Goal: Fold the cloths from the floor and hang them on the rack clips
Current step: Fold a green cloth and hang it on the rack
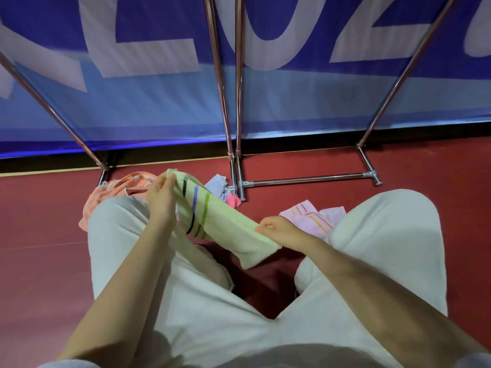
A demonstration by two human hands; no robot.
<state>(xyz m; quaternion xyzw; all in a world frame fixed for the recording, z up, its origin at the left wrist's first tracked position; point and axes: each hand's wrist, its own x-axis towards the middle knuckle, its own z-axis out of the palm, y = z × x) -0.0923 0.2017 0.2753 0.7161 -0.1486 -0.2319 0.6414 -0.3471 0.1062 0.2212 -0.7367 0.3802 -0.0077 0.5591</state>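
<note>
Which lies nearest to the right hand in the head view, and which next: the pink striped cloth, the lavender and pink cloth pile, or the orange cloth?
From the right hand:
1. Pink striped cloth, on the floor just beyond it, by the right knee.
2. Lavender and pink cloth pile, at the rack's centre foot.
3. Orange cloth, far left, behind the left knee.

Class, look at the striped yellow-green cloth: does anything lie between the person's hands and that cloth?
Nothing visible does. The left hand already pinches the striped yellow-green cloth at its upper end, and the right hand grips its lower end.
</note>
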